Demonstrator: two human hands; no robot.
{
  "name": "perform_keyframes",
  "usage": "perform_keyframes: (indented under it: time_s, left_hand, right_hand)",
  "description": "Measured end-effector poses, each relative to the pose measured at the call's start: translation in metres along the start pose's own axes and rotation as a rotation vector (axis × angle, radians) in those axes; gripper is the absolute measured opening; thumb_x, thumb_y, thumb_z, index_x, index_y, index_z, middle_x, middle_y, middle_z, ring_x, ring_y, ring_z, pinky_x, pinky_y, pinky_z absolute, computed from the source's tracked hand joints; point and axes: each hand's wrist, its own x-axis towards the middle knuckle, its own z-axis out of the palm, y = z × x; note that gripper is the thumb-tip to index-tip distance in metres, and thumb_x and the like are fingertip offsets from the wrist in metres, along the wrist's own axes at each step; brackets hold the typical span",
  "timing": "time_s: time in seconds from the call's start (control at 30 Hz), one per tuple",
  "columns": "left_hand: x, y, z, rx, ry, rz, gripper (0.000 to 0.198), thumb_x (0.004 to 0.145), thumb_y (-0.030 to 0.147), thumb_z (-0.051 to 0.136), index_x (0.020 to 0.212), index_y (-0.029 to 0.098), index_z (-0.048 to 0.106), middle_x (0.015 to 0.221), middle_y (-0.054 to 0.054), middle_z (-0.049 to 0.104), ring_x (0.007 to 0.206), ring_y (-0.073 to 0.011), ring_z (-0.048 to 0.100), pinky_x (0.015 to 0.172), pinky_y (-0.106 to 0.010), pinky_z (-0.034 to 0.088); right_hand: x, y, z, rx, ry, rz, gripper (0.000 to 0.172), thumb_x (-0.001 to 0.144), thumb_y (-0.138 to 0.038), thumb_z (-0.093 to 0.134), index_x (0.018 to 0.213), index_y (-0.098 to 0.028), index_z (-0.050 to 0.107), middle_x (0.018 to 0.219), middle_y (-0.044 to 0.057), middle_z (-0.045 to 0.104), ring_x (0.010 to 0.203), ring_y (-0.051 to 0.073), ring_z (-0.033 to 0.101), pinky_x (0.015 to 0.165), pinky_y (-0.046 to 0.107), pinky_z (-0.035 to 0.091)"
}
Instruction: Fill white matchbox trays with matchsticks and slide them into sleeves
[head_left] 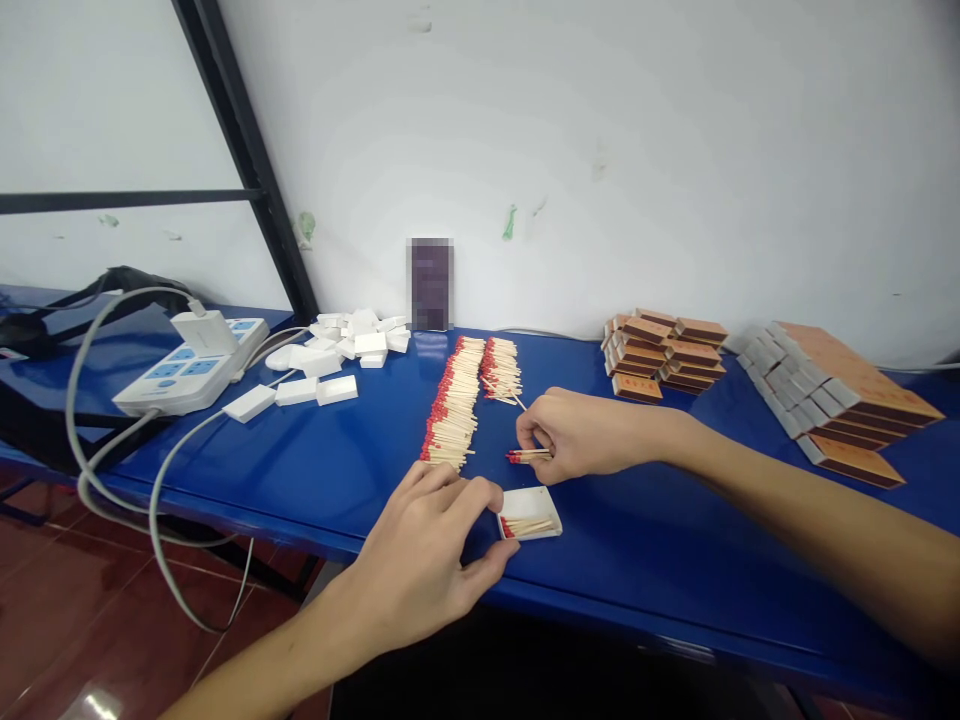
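My left hand [442,540] grips the left end of a small white matchbox tray [529,498] between thumb and forefinger, near the front edge of the blue table. Several red-headed matches lie inside the tray, along its near side. Just above and to the right of it, my right hand [566,435] is closed on a few matches [529,456], their red heads pointing left. Beyond my hands are two rows of loose matches: a long row [454,400] on the left and a shorter row [501,368] on the right.
White empty trays [360,335] are heaped at the back left. Orange matchbox sleeves [660,350] are stacked at the back right, beside a stack of matchboxes [840,380]. A power strip [195,365] with a looping cable stands at the left; a dark blurred rectangle [430,285] leans on the wall.
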Motion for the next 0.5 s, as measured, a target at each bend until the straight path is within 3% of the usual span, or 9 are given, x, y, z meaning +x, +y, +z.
perform_keyframes:
  time_s: [0.27,0.5]
  left_hand:
    - [-0.001,0.0,0.0,-0.021,0.008,-0.006,0.016,0.09,0.026,0.063,0.101,0.021,0.053,0.091,-0.002,0.07,0.087,-0.0228,0.058,0.081,-0.038,0.039]
    - [-0.001,0.001,0.0,-0.019,0.028,-0.036,0.022,0.088,0.025,0.066,0.102,0.022,0.05,0.093,0.001,0.069,0.085,-0.0221,0.058,0.08,-0.037,0.038]
  right_hand:
    - [-0.003,-0.001,-0.004,0.026,0.031,-0.014,0.011,0.07,-0.028,0.064,0.067,-0.019,0.059,0.055,-0.005,0.053,0.05,0.01,0.043,0.05,0.024,0.029]
    - [-0.015,-0.021,-0.01,0.074,-0.018,-0.009,0.016,0.071,-0.035,0.067,0.072,-0.019,0.065,0.061,-0.003,0.057,0.053,0.011,0.047,0.049,0.024,0.031]
